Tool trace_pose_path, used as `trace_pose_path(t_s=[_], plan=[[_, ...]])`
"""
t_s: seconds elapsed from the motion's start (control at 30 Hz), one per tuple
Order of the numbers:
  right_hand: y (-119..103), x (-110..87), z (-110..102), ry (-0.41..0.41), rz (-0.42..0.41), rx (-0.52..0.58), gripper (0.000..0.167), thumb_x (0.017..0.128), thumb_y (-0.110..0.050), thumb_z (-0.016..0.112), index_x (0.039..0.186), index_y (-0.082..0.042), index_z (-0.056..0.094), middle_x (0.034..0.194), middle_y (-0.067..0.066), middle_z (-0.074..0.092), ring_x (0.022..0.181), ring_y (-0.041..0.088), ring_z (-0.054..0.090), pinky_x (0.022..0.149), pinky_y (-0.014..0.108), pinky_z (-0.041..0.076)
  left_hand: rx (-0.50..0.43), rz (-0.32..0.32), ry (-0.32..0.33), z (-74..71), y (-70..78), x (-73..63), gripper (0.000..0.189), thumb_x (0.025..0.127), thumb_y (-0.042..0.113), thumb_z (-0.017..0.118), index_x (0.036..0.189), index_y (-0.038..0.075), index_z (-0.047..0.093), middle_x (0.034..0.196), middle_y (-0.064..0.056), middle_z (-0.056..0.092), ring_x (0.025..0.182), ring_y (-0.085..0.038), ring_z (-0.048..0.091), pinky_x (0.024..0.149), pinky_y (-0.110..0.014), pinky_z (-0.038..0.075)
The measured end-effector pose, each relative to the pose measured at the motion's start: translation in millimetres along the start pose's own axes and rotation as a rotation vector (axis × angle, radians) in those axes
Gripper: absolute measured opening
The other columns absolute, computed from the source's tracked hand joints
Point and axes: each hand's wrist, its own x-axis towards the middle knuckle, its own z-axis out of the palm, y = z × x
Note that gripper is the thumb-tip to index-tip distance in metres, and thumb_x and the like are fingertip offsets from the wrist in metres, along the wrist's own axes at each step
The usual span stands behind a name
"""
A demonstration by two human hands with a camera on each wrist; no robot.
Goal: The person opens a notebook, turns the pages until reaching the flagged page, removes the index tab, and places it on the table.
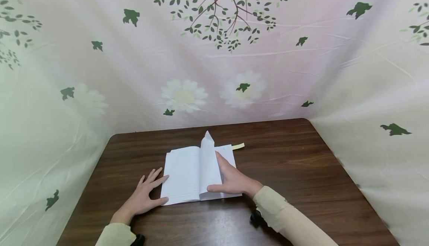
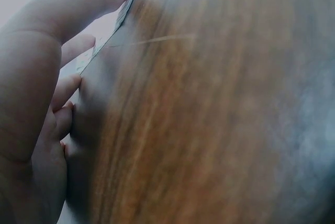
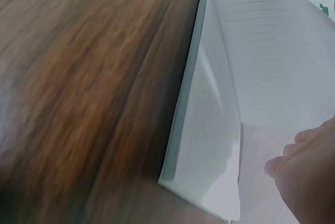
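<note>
Wooden table (image 1: 291,156), lined notebook (image 1: 182,175), left hand (image 1: 142,198) spread at its edge, right hand (image 1: 235,181) splayed against raised page (image 1: 208,166)

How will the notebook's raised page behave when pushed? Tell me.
The raised page will probably flop: it bows visibly. It likely creases easily, since its top looks bent. It should swing, not slide, as it looks bound into the notebook.

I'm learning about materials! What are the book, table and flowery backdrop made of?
Book: matte paper, it seems; thin, ruled, one page bending up. Table: wood or wood-look laminate, slightly glossy, with brown grain and a shine. Backdrop: perhaps thin fabric or plastic, softly shiny, since it creases.
</note>
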Motion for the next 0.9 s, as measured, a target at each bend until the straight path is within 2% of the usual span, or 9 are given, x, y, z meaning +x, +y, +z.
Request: trace_pose_path(t_s=[0.03,0.27,0.5,0.7,0.9], plan=[[-2,0.8,1,-0.012,-0.001,0.009,0.124,0.085,-0.041,0.087,0.169,-0.009,0.003,0.173,0.009,0.020,0.158,0.021,0.024,0.126,0.046,0.027,0.002,-0.001,0.001,-0.1,0.1,0.0,0.078,0.088,0.058,0.079,0.154,0.023,0.056,0.170,-0.017,0.033,0.156,-0.051,0.022,0.115,-0.080,0.009],[-16,3.2,7,-0.074,0.111,-0.027,0.130,0.082,-0.042,0.089,0.170,-0.015,-0.003,0.177,0.004,0.003,0.163,0.019,0.006,0.129,0.053,0.018,0.006,-0.008,0.005,-0.2,0.6,-0.4,0.078,0.087,0.058,0.079,0.154,0.023,0.057,0.170,-0.017,0.033,0.156,-0.051,0.021,0.116,-0.080,0.009],[-20,6.3,13,-0.123,0.105,-0.032,0.127,0.084,-0.051,0.086,0.170,-0.014,0.000,0.177,0.004,0.002,0.163,0.020,0.005,0.129,0.052,0.020,0.009,0.001,0.009,1.8,-0.1,-1.0,0.078,0.088,0.057,0.079,0.154,0.022,0.057,0.169,-0.017,0.033,0.156,-0.051,0.023,0.115,-0.080,0.010],[-19,5.9,20,-0.173,0.091,-0.100,0.112,0.087,-0.056,0.082,0.170,-0.017,0.019,0.178,0.004,0.003,0.163,0.025,0.008,0.128,0.053,0.024,0.015,-0.006,0.013,2.5,0.1,-0.5,0.078,0.087,0.057,0.079,0.153,0.022,0.058,0.169,-0.017,0.034,0.156,-0.051,0.023,0.116,-0.080,0.010],[-16,5.4,28,-0.230,0.105,-0.216,0.090,0.092,-0.060,0.074,0.163,-0.018,0.039,0.176,0.001,0.017,0.163,0.032,0.015,0.127,0.053,0.027,0.018,-0.007,0.016,2.2,0.3,0.3,0.078,0.086,0.058,0.080,0.152,0.020,0.059,0.169,-0.017,0.034,0.156,-0.051,0.022,0.115,-0.080,0.010]])
